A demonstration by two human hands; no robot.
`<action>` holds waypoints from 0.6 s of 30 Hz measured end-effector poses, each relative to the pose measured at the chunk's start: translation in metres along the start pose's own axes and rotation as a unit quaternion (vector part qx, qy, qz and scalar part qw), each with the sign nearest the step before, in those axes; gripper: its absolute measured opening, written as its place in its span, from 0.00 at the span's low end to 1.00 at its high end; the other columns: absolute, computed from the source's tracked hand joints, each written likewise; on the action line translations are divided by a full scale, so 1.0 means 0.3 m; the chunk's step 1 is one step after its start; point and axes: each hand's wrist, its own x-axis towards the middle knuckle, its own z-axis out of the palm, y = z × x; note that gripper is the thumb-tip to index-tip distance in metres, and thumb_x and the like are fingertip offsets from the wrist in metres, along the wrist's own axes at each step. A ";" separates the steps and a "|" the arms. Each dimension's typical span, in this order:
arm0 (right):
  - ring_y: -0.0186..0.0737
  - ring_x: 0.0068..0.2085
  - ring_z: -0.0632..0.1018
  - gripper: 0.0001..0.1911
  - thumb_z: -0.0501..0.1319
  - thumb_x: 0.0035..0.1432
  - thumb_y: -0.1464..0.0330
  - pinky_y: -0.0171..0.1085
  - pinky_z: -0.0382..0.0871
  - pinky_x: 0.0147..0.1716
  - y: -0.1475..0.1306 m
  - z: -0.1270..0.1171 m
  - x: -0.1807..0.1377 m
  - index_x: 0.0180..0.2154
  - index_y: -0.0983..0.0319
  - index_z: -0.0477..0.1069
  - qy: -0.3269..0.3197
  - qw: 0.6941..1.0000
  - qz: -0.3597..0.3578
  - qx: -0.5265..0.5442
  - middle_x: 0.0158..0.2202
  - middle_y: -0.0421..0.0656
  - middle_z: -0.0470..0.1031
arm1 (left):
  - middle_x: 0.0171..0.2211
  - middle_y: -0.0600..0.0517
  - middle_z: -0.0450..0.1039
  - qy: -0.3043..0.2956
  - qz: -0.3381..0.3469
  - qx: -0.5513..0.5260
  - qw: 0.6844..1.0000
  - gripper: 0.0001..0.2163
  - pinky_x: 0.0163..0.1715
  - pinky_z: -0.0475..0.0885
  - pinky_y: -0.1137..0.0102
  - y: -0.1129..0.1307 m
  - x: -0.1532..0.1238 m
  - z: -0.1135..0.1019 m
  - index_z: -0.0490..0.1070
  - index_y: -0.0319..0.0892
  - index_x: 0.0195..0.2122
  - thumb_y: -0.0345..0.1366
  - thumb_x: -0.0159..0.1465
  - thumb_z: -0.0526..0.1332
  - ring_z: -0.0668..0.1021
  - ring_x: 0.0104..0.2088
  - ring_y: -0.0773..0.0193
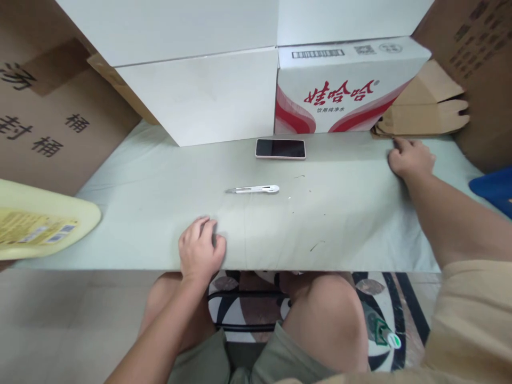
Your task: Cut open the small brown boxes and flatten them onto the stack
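My left hand [201, 248] rests on the light green cloth near the front edge of the table, fingers loosely bent and thumb apart, with nothing in it. At the right, my right hand [415, 158] is closed at the front edge of some folded brown cardboard [426, 114]; its fingertips are partly hidden there. A slim white pen-shaped tool [256, 189] with a greyish pointed tip lies beyond my left hand. Behind it is a phone [280, 149], its dark screen facing up.
White boxes [208, 101] and a red-and-white printed carton [336, 96] line the back. Large brown cartons [48, 117] flank both sides. A pale yellow bottle [44, 221] juts in at left, a blue object [496, 189] at right. A plastic bottle [382, 330] is below the table.
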 end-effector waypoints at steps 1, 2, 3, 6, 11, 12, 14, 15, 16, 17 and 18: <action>0.62 0.68 0.67 0.31 0.49 0.74 0.62 0.55 0.61 0.61 0.003 0.003 0.002 0.72 0.64 0.64 0.003 1.000 0.001 0.000 0.71 0.65 0.65 | 0.56 0.37 0.80 0.000 0.004 0.004 1.000 0.18 0.60 0.71 0.51 -0.001 0.000 0.001 0.79 0.37 0.51 0.36 0.66 0.55 0.80 0.58 0.43; 0.61 0.68 0.68 0.30 0.50 0.73 0.63 0.55 0.61 0.60 0.005 0.007 0.005 0.72 0.64 0.65 0.006 1.000 0.003 -0.001 0.70 0.66 0.66 | 0.55 0.36 0.80 0.001 0.008 0.007 1.000 0.18 0.59 0.72 0.50 -0.002 0.000 0.002 0.80 0.37 0.51 0.35 0.66 0.55 0.80 0.58 0.42; 0.61 0.67 0.68 0.29 0.51 0.73 0.63 0.54 0.62 0.59 0.007 0.013 0.010 0.71 0.64 0.66 0.010 1.000 0.006 -0.001 0.69 0.66 0.67 | 0.55 0.36 0.80 0.005 0.014 0.011 1.000 0.18 0.59 0.72 0.50 -0.003 0.000 0.003 0.80 0.36 0.50 0.35 0.66 0.55 0.80 0.58 0.42; 0.63 0.67 0.68 0.26 0.56 0.71 0.65 0.58 0.60 0.60 0.006 0.029 0.029 0.66 0.67 0.72 0.038 0.999 0.033 -0.004 0.67 0.69 0.68 | 0.53 0.35 0.80 0.024 0.030 0.018 0.999 0.17 0.58 0.73 0.50 -0.004 0.000 0.003 0.80 0.36 0.50 0.34 0.66 0.55 0.81 0.57 0.42; 0.70 0.62 0.75 0.09 0.62 0.61 0.74 0.65 0.60 0.53 -0.010 0.034 0.041 0.29 0.62 0.79 0.087 0.992 0.077 0.038 0.55 0.72 0.76 | 0.52 0.37 0.81 0.045 0.055 0.034 0.997 0.15 0.54 0.75 0.50 0.001 -0.021 0.003 0.80 0.36 0.49 0.33 0.66 0.57 0.82 0.54 0.42; 0.69 0.60 0.77 0.15 0.62 0.59 0.75 0.66 0.61 0.50 -0.013 0.033 0.034 0.21 0.59 0.72 0.094 0.991 0.078 0.059 0.50 0.69 0.78 | 0.51 0.37 0.81 0.044 0.050 0.035 0.997 0.15 0.54 0.75 0.49 0.003 -0.027 0.002 0.80 0.37 0.49 0.32 0.66 0.57 0.82 0.54 0.41; 0.68 0.56 0.79 0.23 0.64 0.57 0.72 0.66 0.63 0.44 -0.023 0.031 0.009 0.14 0.57 0.58 0.120 0.984 0.075 0.104 0.38 0.62 0.77 | 0.51 0.37 0.81 0.041 0.048 0.019 0.998 0.14 0.54 0.76 0.48 0.006 -0.033 -0.007 0.79 0.36 0.47 0.31 0.66 0.58 0.82 0.55 0.40; 0.68 0.55 0.80 0.26 0.65 0.56 0.68 0.66 0.63 0.42 -0.030 0.032 -0.008 0.13 0.57 0.54 0.138 0.980 0.072 0.125 0.33 0.59 0.74 | 0.51 0.37 0.81 0.034 0.046 0.004 0.998 0.13 0.56 0.76 0.47 0.008 -0.028 -0.016 0.79 0.36 0.47 0.31 0.65 0.58 0.81 0.56 0.39; 0.68 0.53 0.81 0.27 0.65 0.56 0.65 0.67 0.63 0.42 -0.041 0.034 -0.028 0.13 0.56 0.53 0.157 0.975 0.061 0.145 0.28 0.55 0.70 | 0.51 0.37 0.81 0.020 0.035 -0.017 0.999 0.12 0.56 0.76 0.47 0.009 -0.017 -0.030 0.79 0.36 0.46 0.31 0.65 0.58 0.81 0.56 0.39; 0.68 0.51 0.81 0.27 0.66 0.56 0.63 0.68 0.62 0.42 -0.057 0.037 -0.048 0.14 0.55 0.52 0.174 0.971 0.034 0.163 0.25 0.52 0.66 | 0.51 0.38 0.81 -0.002 0.020 -0.043 0.999 0.12 0.55 0.76 0.47 0.009 0.003 -0.047 0.79 0.37 0.45 0.31 0.64 0.59 0.81 0.56 0.40; 0.69 0.49 0.81 0.27 0.66 0.55 0.61 0.69 0.63 0.42 -0.079 0.041 -0.068 0.14 0.54 0.52 0.190 0.965 -0.004 0.179 0.23 0.50 0.62 | 0.49 0.40 0.81 -0.029 0.002 -0.078 0.997 0.10 0.53 0.78 0.49 0.008 0.032 -0.067 0.79 0.39 0.44 0.31 0.64 0.59 0.82 0.53 0.42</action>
